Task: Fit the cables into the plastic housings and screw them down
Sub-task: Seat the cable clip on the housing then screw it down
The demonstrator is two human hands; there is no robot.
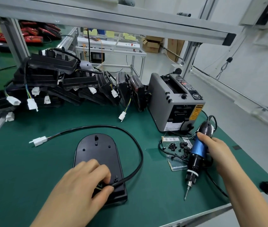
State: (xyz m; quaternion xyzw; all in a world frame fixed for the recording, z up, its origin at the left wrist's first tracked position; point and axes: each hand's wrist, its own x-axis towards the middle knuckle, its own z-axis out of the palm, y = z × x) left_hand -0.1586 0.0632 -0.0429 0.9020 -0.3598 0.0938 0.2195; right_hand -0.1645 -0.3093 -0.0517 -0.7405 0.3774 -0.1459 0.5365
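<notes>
A black plastic housing (99, 154) lies flat on the green mat, rounded end away from me. A black cable (134, 141) loops from its near end round to a white connector (39, 141) on the left. My left hand (82, 182) rests on the housing's near end, thumb and fingers pinching the cable where it enters. My right hand (216, 149) grips a blue and black electric screwdriver (195, 154), bit pointing down just above the mat, right of the housing. Small black screws and clips (179, 148) lie scattered beside the screwdriver.
A pile of black housings with white connectors (51, 84) fills the back left of the bench. A grey tape dispenser (174, 100) stands at the back right. The bench's front edge (195, 218) runs close below the screwdriver, and an aluminium frame post (189, 58) rises behind.
</notes>
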